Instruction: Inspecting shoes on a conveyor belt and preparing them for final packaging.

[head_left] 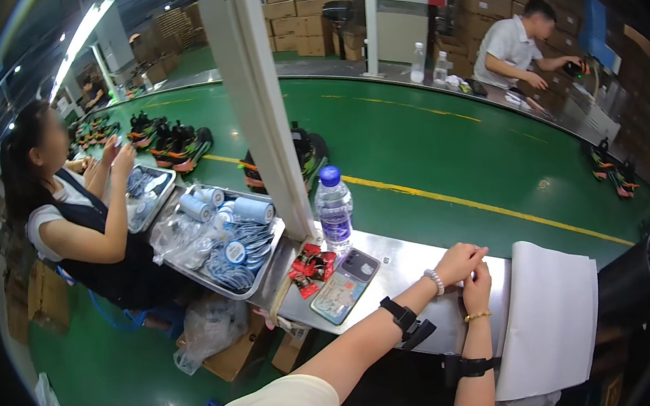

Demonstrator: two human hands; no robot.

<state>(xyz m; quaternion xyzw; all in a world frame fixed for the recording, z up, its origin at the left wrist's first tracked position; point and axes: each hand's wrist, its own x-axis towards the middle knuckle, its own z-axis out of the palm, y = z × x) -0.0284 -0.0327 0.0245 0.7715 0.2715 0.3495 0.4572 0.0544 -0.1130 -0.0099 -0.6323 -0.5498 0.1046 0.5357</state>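
My left hand (458, 262), with a beaded bracelet at its wrist, and my right hand (476, 286), with a gold-coloured bracelet, meet over the edge of the metal ledge (415, 258). Their fingers are drawn together and touch. Whether anything small is between them is hidden. To the right of my right forearm lies a white sheet or stack of paper (549, 315). Left of my hands, a phone in a patterned case (341, 294) lies on the ledge. Beside it are several red-wrapped small packets (313, 266) and an upright water bottle with a blue cap (334, 210).
A tray (251, 290) holds light-blue rolls, stacked tags and plastic bags. A white post (255, 108) rises beside it. Several shoes (181, 144) stand on the wide green surface (428, 147). One co-worker (87, 224) sits at left, another (516, 51) across.
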